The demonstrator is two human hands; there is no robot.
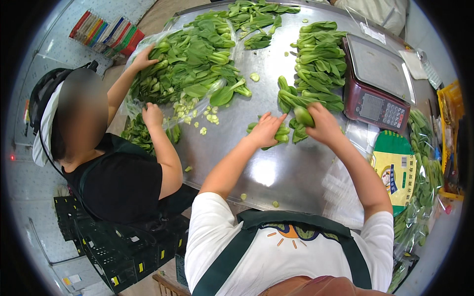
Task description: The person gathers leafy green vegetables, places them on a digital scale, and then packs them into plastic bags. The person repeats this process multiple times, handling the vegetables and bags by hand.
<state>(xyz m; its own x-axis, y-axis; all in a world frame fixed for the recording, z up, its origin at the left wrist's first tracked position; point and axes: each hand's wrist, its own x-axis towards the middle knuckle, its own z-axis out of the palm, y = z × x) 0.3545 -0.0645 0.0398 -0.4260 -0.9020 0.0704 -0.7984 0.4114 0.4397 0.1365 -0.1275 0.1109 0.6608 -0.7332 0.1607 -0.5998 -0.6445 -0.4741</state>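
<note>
My right hand [325, 124] grips a head of bok choy [304, 116], its pale green base turned towards me. More bok choy leaves lie just under and beside that hand on the steel table [222, 159]. My left hand [266, 130] rests over a small group of bok choy [282, 134] with its index finger stretched out; whether it grips them is hidden beneath the palm. Beyond my right hand, a neat row of bok choy [320, 63] lies alongside a digital weighing scale [377, 107]. A few loose heads [285, 87] lie at the row's near left.
A co-worker [122, 174] at left reaches into a plastic bag heaped with bok choy [189, 55]. Cut stem ends [189, 111] litter the table there. Plastic bags [344, 188], a green and yellow printed package [394, 172] and bagged greens [422, 185] lie right. Dark crates [122, 244] stand lower left.
</note>
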